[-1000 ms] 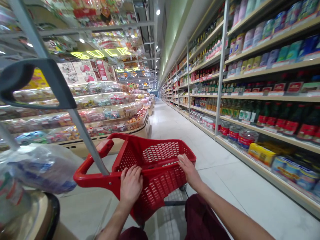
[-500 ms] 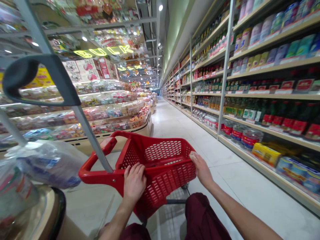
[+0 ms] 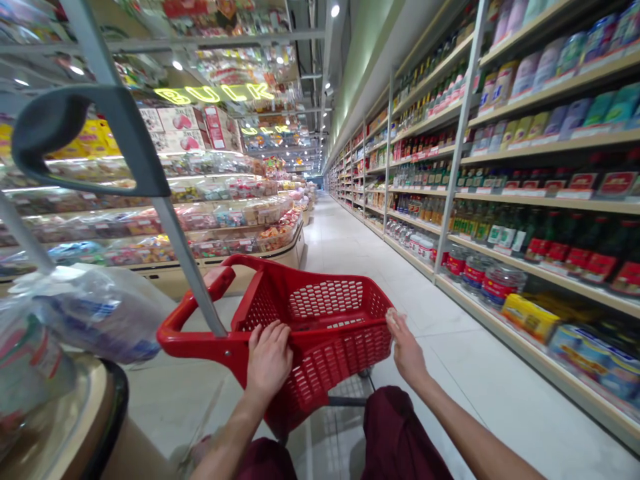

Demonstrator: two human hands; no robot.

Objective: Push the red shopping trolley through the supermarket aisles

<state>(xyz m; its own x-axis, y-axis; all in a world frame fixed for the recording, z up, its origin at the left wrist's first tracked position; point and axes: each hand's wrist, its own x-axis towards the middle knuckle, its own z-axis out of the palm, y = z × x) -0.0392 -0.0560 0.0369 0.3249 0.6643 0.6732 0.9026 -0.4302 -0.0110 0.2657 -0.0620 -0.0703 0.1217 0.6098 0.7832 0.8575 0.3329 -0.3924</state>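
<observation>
A red plastic shopping cart (image 3: pixel 345 360) with a slotted basket stands slantwise in front of me; I see no goods inside it. My left hand (image 3: pixel 270 357) is closed over the near rim, fingers curled inward over the edge. At the basket's right-hand corner, my right hand (image 3: pixel 407 347) has its fingers bent around the edge. A small pale patch shows at those fingertips; what it is I cannot make out. The cart's long grey metal pole (image 3: pixel 185 260) rises to the upper left and carries a dark grey loop handle (image 3: pixel 143 143).
Shelves (image 3: pixel 520 250) of bottles, cans and jars line the right side. To the left are a tiered bulk display (image 3: pixel 220 213) and a plastic bag (image 3: pixel 107 313) beside a rounded beige counter (image 3: pixel 95 393). A tiled aisle (image 3: pixel 330 233) runs ahead. My knees are below the cart.
The view has shifted slightly, so the pole and shelves sit a little further right. My right hand has moved slightly outward at the basket's corner. My left hand stays on the rim.
</observation>
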